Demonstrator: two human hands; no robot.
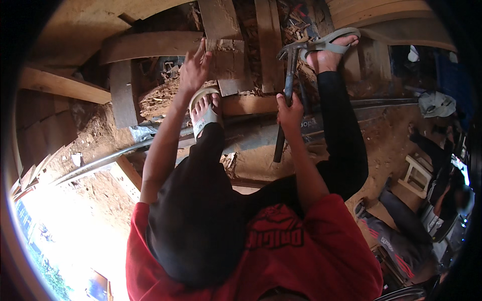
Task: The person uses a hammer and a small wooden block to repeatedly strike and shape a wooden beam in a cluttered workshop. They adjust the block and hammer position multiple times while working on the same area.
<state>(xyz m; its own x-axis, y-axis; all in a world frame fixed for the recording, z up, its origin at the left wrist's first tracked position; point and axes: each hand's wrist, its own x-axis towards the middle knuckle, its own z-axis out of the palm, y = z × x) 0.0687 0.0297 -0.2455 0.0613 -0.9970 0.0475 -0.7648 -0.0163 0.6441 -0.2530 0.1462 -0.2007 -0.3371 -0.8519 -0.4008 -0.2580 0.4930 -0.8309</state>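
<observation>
My right hand (290, 114) is wrapped round the handle of a claw hammer (289, 75), whose metal head points away from me, close to my right foot. My left hand (194, 71) is stretched forward with its fingers apart and no object visible in it. Its fingertips are at the left edge of a short wooden board (226, 57), though I cannot tell whether they touch. That board lies over another plank, with a curved wooden piece (155, 45) to its left. My left foot in a sandal (205, 113) is just below the left hand.
Wood chips (163, 98) and scraps lie among the planks. Another plank (270, 45) runs beside the hammer. A long metal pipe (120, 151) crosses the dirt ground. At right are a plastic stool (416, 173) and another person's legs (406, 215). Bright light falls at lower left.
</observation>
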